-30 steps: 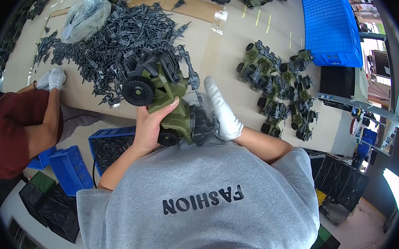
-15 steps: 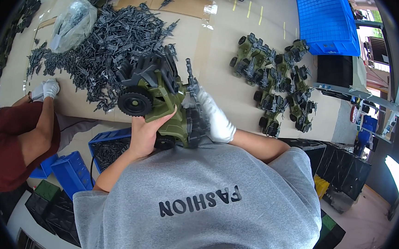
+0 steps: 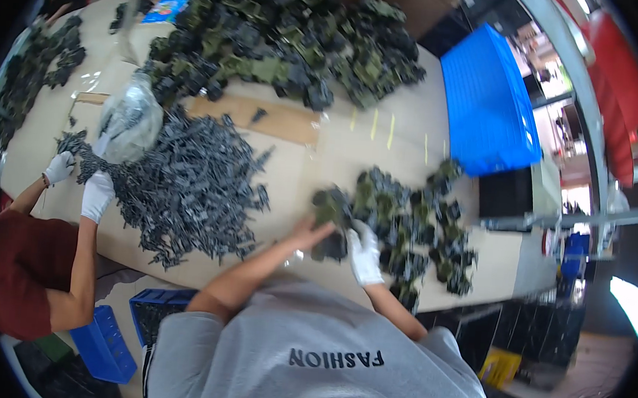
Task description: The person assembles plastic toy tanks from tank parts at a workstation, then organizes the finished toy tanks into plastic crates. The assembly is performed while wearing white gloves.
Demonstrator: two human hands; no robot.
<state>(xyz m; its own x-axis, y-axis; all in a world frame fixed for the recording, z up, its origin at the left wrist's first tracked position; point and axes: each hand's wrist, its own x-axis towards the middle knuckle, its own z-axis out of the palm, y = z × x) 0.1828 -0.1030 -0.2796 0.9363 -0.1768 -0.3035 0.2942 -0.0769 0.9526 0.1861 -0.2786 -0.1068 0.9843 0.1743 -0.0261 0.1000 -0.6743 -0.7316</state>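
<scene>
A green and black toy military vehicle [image 3: 331, 209], blurred by motion, is held between my two hands low over the table. My bare left hand [image 3: 310, 235] grips its left side, with fingers stretched against it. On its right side is my right hand [image 3: 364, 255] in a white glove, its fingers bent at the vehicle's edge; their exact contact is blurred. Just beyond my right hand stand several similar toy vehicles [image 3: 378, 196] in rows. Left of my left arm lies a large heap of small dark grey plastic toy guns [image 3: 194, 183].
A co-worker's gloved hands [image 3: 97, 197] are at the heap's left edge, near a clear plastic bag [image 3: 131, 119]. Many more vehicles [image 3: 271, 40] crowd the far table. A blue crate [image 3: 489, 100] stands at far right; a cardboard strip [image 3: 287, 126] lies on the tabletop.
The toy vehicle has gone from close to my chest to the table on the right, beside the rows. Both hands moved with it, and my view shifted. The co-worker's hands moved to the heap.
</scene>
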